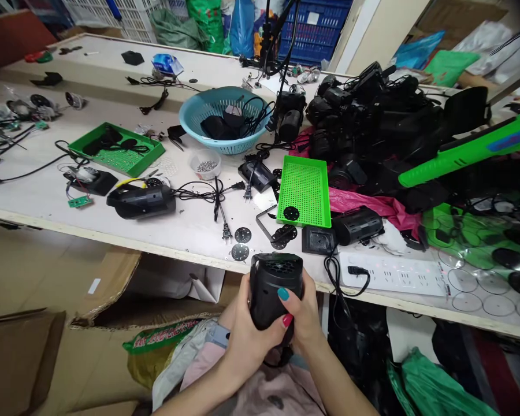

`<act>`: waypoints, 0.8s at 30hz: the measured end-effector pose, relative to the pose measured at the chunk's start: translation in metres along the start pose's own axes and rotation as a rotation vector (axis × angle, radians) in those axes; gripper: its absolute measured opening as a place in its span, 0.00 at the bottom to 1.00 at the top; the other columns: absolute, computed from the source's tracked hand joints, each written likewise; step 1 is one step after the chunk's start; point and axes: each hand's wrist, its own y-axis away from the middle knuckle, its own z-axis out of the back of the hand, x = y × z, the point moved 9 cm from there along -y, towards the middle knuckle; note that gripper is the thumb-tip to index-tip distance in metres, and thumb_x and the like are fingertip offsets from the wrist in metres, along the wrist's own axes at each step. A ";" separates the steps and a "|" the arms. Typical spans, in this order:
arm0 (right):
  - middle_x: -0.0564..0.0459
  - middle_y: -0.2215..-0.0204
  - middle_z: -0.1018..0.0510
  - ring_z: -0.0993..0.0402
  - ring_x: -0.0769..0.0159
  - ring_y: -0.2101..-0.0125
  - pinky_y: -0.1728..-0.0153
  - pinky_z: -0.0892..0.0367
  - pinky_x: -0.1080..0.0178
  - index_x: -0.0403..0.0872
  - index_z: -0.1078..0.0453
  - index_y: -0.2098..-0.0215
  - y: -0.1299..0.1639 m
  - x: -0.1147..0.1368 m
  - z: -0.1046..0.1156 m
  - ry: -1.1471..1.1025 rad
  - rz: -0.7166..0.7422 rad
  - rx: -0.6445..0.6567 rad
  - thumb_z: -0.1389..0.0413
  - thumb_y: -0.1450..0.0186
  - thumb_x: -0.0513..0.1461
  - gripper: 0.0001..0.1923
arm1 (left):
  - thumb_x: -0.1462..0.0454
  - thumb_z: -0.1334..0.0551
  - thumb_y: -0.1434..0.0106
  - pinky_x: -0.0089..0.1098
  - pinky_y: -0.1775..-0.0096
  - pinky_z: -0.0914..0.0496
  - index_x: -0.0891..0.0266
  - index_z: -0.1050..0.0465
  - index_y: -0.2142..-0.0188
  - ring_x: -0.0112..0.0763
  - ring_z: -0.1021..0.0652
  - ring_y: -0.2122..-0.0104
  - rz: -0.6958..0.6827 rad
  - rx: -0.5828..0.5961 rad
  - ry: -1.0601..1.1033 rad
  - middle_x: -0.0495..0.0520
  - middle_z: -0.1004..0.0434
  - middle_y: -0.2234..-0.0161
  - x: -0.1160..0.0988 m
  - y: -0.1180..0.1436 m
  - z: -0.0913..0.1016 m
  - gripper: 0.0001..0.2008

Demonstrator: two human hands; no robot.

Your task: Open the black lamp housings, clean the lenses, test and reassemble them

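Note:
In front of the table's edge, I hold a black cylindrical device housing (pixel 272 294) with a honeycomb-vented end facing up. A bracket runs along its side. My left hand (pixel 255 341) wraps its left side, with the thumb across the front. My right hand (pixel 305 315) grips the right side, its thumb pressed on the front just above the left thumb. The far-side fingers are hidden. Beyond my hands lie round black perforated discs (pixel 240 252), a thin black bracket (pixel 264 225) and a square black part (pixel 319 240).
A bright green perforated tray (pixel 304 188), a blue basket (pixel 223 95) with black parts and a tub of screws (pixel 207 164) stand on the table. Similar black housings (pixel 142 200) lie about. A power strip (pixel 392 274) sits at the right edge; cardboard boxes (pixel 112 289) are below.

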 end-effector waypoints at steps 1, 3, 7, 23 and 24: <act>0.52 0.59 0.18 0.21 0.56 0.59 0.55 0.25 0.57 0.50 0.27 0.51 0.000 -0.001 0.002 0.004 -0.006 -0.006 0.30 0.45 0.47 0.26 | 0.57 0.29 0.43 0.37 0.46 0.31 0.59 0.41 0.41 0.44 0.26 0.48 -0.004 0.000 -0.027 0.58 0.26 0.47 0.001 -0.001 0.000 0.35; 0.52 0.59 0.18 0.21 0.56 0.59 0.55 0.25 0.57 0.50 0.28 0.50 -0.002 -0.003 0.008 0.035 -0.016 -0.034 0.31 0.44 0.47 0.26 | 0.57 0.29 0.43 0.37 0.47 0.31 0.59 0.39 0.42 0.42 0.25 0.49 0.030 0.030 -0.029 0.57 0.26 0.48 0.003 -0.004 -0.002 0.34; 0.51 0.53 0.20 0.22 0.55 0.54 0.50 0.27 0.56 0.50 0.31 0.47 -0.009 -0.007 0.009 0.101 -0.049 -0.065 0.33 0.41 0.48 0.27 | 0.58 0.25 0.49 0.35 0.56 0.26 0.58 0.35 0.43 0.42 0.22 0.55 0.218 0.094 0.132 0.56 0.22 0.52 0.009 -0.008 -0.007 0.36; 0.48 0.69 0.21 0.24 0.58 0.68 0.68 0.37 0.61 0.47 0.31 0.61 0.023 -0.009 -0.034 1.132 0.271 0.105 0.54 0.26 0.42 0.12 | 0.57 0.29 0.45 0.34 0.62 0.22 0.66 0.23 0.59 0.35 0.20 0.67 0.295 -0.453 0.659 0.56 0.18 0.65 0.012 -0.034 0.047 0.18; 0.48 0.71 0.21 0.24 0.59 0.71 0.70 0.39 0.61 0.46 0.31 0.63 0.023 -0.010 -0.036 1.191 0.296 0.113 0.56 0.25 0.42 0.15 | 0.57 0.28 0.46 0.33 0.62 0.22 0.65 0.23 0.60 0.35 0.20 0.68 0.288 -0.462 0.655 0.55 0.18 0.66 0.011 -0.033 0.047 0.18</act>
